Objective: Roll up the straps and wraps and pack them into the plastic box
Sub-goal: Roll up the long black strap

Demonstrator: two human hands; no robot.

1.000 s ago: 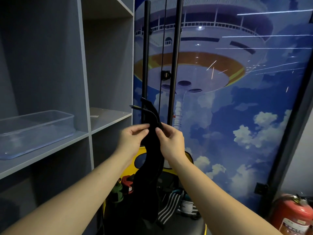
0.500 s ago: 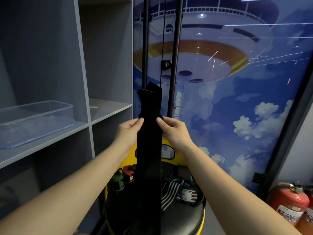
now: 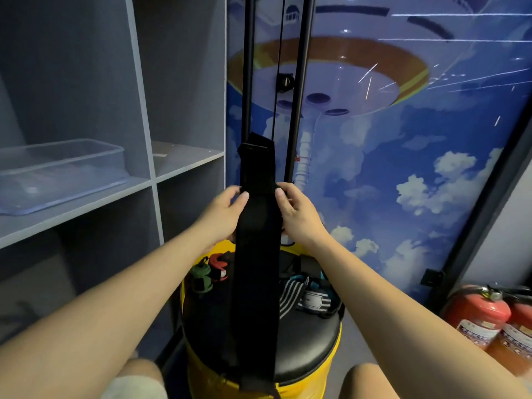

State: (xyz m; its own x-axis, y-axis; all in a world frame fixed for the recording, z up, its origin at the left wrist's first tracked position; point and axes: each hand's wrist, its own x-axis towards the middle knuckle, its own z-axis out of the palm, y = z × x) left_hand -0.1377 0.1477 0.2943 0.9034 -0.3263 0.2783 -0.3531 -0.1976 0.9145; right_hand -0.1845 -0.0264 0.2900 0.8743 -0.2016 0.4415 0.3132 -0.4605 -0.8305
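- While the long black wrap (image 3: 259, 254) hangs straight down in front of the person, the left hand (image 3: 223, 216) pinches its left edge and the right hand (image 3: 299, 216) pinches its right edge, fingers curled round the fabric at the same height.
- Above the hands the wrap's top end stands up, folded over; below them it drops past the stool (image 3: 305, 341) to the bottom of the view.
- On the stool's black padded seat, atop a yellow body, lie more wraps: a green roll (image 3: 201, 279) and a red roll (image 3: 218, 267) to the left of the hanging wrap, and a black-and-white striped wrap (image 3: 305, 298) to its right.
- Well apart to the left, the clear plastic box (image 3: 60, 174) sits on a grey shelf (image 3: 86, 210).
- Two red fire extinguishers (image 3: 489, 318) stand on the floor at the lower right.
- Behind the hands, two black poles (image 3: 300, 82) rise in front of a blue sky mural (image 3: 403, 168).
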